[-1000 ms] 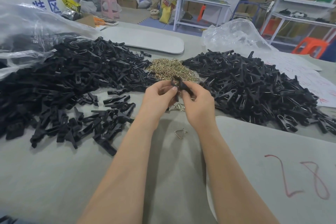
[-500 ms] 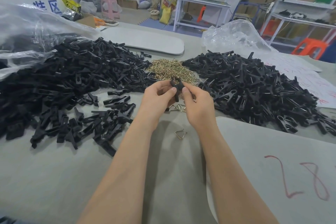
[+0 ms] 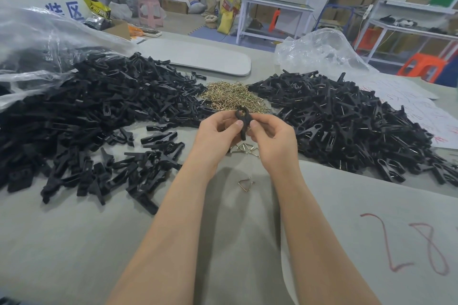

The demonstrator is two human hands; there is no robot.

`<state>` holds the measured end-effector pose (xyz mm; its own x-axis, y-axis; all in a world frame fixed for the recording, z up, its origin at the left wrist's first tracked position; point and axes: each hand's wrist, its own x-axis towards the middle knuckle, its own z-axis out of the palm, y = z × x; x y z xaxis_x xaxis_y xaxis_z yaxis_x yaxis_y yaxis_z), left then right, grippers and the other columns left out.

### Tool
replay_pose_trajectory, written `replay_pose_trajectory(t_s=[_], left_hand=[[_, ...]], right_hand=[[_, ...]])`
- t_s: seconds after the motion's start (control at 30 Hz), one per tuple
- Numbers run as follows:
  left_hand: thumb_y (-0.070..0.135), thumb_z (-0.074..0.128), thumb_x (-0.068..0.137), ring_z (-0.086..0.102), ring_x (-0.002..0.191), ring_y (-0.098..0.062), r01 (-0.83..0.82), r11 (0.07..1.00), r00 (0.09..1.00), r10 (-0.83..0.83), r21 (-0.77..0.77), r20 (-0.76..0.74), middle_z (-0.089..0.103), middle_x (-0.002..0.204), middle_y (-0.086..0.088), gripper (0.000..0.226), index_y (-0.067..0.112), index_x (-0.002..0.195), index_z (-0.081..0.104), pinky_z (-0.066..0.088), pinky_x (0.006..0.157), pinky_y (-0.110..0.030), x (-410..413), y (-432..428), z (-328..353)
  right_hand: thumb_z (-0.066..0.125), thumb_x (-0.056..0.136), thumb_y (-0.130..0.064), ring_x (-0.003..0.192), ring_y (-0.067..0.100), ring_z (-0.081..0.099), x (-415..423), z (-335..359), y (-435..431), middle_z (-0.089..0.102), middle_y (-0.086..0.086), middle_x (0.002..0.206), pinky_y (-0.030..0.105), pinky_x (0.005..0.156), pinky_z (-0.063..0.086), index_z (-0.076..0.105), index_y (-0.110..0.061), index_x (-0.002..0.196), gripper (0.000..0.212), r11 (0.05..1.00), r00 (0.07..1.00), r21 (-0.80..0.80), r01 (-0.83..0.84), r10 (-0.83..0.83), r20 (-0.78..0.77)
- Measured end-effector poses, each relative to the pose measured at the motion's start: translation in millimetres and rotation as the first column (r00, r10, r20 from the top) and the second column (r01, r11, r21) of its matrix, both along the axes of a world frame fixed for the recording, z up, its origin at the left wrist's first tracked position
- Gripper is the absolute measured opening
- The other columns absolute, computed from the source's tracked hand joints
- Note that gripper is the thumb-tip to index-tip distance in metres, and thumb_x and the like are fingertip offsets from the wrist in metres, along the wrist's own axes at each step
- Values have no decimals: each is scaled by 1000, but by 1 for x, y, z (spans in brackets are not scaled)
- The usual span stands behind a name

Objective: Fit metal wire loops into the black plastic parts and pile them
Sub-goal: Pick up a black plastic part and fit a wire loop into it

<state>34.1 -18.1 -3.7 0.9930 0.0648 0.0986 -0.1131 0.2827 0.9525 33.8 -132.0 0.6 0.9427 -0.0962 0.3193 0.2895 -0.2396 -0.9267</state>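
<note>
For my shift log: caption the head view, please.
Left hand and right hand grip one black plastic part, wire loop heap behind, left pile and right pile of parts flanking.

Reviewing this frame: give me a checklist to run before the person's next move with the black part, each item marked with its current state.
1. Black part pinched by both the left hand and the right hand: ok.
2. Wire loop fully seated in it: cannot tell, fingers cover the spot.
3. Spare loose loops on the table right by the hands: ok.
4. Wire loop pile beyond the hands stocked: ok.
5. Right pile, where wire glints show, unobstructed for a drop: ok.
</note>
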Motion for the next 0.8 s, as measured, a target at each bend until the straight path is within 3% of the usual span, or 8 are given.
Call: replay_pose_trajectory(t_s=[0.23, 0.37, 0.47, 0.53, 0.6, 0.63, 0.7, 0.8], left_hand=[[-4, 54, 91, 67, 74, -8, 56, 995, 998, -56, -80, 5, 69, 82, -2, 20, 12, 98, 65, 54, 71, -19, -5, 2, 4], [1, 60, 88, 68, 72, -8, 102, 979, 993, -111, -176, -44, 69, 79, -1, 20, 15, 103, 63, 54, 70, -18, -8, 5, 8], [14, 64, 88, 63, 76, -6, 132, 990, 987, -136, -45, -85, 67, 75, 7, 21, 24, 106, 64, 49, 79, -23, -7, 8, 6], [17, 63, 89, 62, 73, -2, 147, 989, 985, -146, -3, -95, 66, 71, 10, 10, 22, 97, 66, 46, 80, -24, -8, 8, 7], [12, 62, 90, 63, 71, -4, 92, 989, 990, -103, -114, -93, 67, 71, 6, 3, 14, 89, 64, 50, 83, -24, -7, 8, 8], [9, 61, 90, 64, 74, -7, 31, 978, 994, -52, -206, -100, 68, 76, 2, 3, 10, 88, 62, 52, 85, -23, -6, 8, 8], [7, 61, 89, 66, 87, -11, -95, 900, 987, 31, -426, -155, 67, 93, -7, 7, 3, 94, 60, 54, 87, -22, -1, 14, 9], [8, 61, 89, 66, 99, -16, -183, 718, 969, 16, -671, -246, 67, 103, -14, 22, -5, 106, 60, 56, 79, -18, 1, 23, 10]], right_hand=[[57, 91, -5, 83, 19, 68, 1, 3, -5, 70, 4, 88, 35, 81, 55, 69, -13, 97, 16, 999, 999, 6, -45, 45, 17], [54, 93, -5, 69, 10, 61, 1, 5, -10, 68, 1, 78, 25, 70, 52, 69, -19, 89, 21, 963, 978, 213, -162, 185, -91], [51, 94, -4, 65, 11, 56, 1, 6, -13, 68, 0, 71, 20, 63, 48, 70, -13, 88, 22, 887, 924, 392, -245, 337, -183], [53, 93, -4, 60, 10, 57, 1, 8, -13, 67, 2, 70, 17, 59, 50, 68, -7, 97, 15, 844, 907, 489, -219, 362, -217], [56, 93, -7, 64, 11, 65, 2, 6, -11, 69, 5, 76, 18, 63, 54, 60, -6, 108, 16, 844, 919, 517, -146, 309, -243], [56, 93, -9, 71, 13, 67, 3, 4, -10, 70, 6, 84, 20, 69, 55, 58, -6, 112, 19, 903, 945, 416, -107, 222, -239], [57, 93, -14, 92, 16, 65, 4, -3, -12, 68, 7, 105, 24, 87, 50, 58, -7, 120, 28, 997, 990, -82, 5, -17, -141], [52, 94, -19, 122, 22, 48, 6, -15, -10, 55, 5, 134, 30, 106, 31, 54, -12, 131, 37, 768, 996, -640, -17, -46, -81]])
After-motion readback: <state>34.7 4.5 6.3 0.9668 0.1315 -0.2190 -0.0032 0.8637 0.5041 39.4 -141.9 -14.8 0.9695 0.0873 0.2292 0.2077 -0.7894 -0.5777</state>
